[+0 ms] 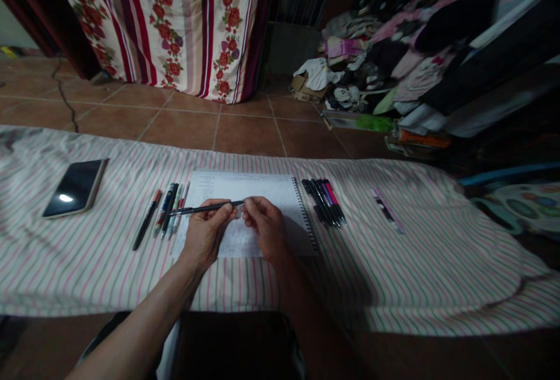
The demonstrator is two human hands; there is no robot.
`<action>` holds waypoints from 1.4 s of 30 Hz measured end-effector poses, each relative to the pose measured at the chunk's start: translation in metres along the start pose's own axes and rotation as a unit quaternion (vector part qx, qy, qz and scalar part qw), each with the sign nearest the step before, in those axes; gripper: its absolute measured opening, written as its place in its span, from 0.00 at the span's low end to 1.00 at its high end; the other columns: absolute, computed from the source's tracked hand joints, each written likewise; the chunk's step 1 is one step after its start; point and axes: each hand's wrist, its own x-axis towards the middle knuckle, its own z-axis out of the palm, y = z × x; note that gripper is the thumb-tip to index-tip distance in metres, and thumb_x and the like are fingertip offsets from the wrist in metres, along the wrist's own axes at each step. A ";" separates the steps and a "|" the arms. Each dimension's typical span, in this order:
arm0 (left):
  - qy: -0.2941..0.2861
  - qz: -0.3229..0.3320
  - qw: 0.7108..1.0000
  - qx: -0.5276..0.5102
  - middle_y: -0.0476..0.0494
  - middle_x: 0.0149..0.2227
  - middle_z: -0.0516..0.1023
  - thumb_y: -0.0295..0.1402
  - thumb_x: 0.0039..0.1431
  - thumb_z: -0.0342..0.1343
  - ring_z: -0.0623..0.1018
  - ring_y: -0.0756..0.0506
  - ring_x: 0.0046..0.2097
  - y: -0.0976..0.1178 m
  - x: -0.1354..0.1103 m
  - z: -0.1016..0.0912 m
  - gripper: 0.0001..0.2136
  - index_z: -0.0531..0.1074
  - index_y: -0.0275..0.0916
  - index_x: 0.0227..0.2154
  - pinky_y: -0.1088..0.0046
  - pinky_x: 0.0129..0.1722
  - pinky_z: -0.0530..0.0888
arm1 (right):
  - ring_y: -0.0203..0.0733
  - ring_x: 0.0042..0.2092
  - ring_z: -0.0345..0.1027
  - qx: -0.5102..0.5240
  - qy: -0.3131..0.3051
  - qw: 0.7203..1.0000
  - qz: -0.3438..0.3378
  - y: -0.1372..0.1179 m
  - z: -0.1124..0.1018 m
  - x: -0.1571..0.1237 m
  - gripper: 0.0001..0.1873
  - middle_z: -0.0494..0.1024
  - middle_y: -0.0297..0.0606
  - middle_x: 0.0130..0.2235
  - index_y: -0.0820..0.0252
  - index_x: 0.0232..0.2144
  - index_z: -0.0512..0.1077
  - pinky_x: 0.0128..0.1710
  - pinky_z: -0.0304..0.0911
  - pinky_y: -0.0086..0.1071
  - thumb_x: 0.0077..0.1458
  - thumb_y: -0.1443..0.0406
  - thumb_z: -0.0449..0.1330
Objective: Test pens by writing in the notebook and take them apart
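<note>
My left hand (205,233) is closed around a dark pen (195,210) held level above a spiral notebook (280,190). The fingers of my right hand (265,224) pinch the pen's right end. Both hands hover over the notebook's open page, which lies on a striped cloth (429,252). Left of the notebook lies a row of several pens (168,208), with one black pen (147,220) a little apart. Right of the notebook is a bundle of several dark and pink pens (324,200).
A phone (75,187) lies screen-up on the cloth at the left. A single pink pen (387,210) lies farther right. Beyond the cloth are a tiled floor (245,129), a floral curtain (184,24) and a pile of clothes (394,53).
</note>
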 end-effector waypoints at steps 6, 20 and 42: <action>0.005 -0.014 1.000 -0.015 0.48 0.22 0.77 0.27 0.39 0.66 0.77 0.53 0.28 0.002 0.001 0.001 0.12 0.72 0.33 0.29 0.81 0.34 0.73 | 0.29 0.27 0.65 0.026 -0.004 0.999 0.043 -0.003 -0.002 -0.002 0.14 0.74 0.32 0.28 0.60 0.31 0.73 0.25 0.58 0.22 0.40 0.59 0.65; 0.019 -0.016 0.999 -0.044 0.47 0.23 0.77 0.26 0.37 0.67 0.78 0.52 0.28 0.002 0.004 0.001 0.12 0.73 0.32 0.27 0.82 0.32 0.75 | 0.34 0.30 0.71 0.038 0.038 0.998 0.026 -0.005 -0.005 0.001 0.14 0.77 0.35 0.32 0.58 0.33 0.73 0.26 0.62 0.25 0.42 0.59 0.63; 0.030 -0.009 0.998 -0.046 0.46 0.25 0.77 0.25 0.38 0.67 0.78 0.51 0.29 0.005 0.008 -0.002 0.10 0.74 0.31 0.26 0.78 0.33 0.77 | 0.38 0.33 0.68 -0.520 0.042 0.823 -0.223 0.004 -0.025 0.003 0.08 0.72 0.39 0.33 0.59 0.32 0.74 0.35 0.63 0.31 0.52 0.68 0.55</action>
